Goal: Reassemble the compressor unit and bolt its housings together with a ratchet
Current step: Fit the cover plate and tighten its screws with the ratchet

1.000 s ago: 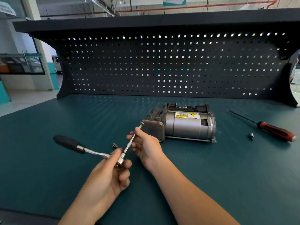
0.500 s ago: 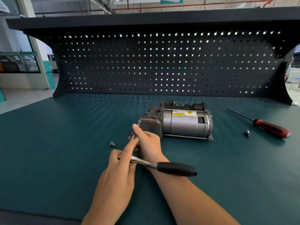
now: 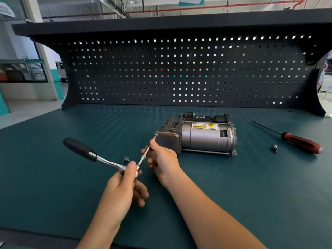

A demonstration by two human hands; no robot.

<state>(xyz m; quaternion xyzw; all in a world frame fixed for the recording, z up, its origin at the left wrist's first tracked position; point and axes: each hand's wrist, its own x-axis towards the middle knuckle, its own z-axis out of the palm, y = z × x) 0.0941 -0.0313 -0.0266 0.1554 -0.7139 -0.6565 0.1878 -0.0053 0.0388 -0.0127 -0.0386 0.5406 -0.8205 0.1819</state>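
- Chrome ratchet with black handle [image 3: 80, 149]: head covered by thumb of left grip [image 3: 124, 187].
- Slim steel extension bar [image 3: 143, 156]: upper end behind fingers of right grip [image 3: 163, 162].
- Small dark fastener [image 3: 126, 159], small silver piece [image 3: 274, 147]: too small to identify.
- Grey cylindrical compressor unit [image 3: 203, 139]: label print illegible.
- Forearms: cut by lower edge.

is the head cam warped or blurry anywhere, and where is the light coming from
Head view: the wide lens bows the shelf and pegboard into a curve; daylight comes through the pegboard holes from behind, leaving a pale sheen on the green mat; the compressor is sharp enough to read its warning label; the ratchet shows a small glint; shadows are soft.
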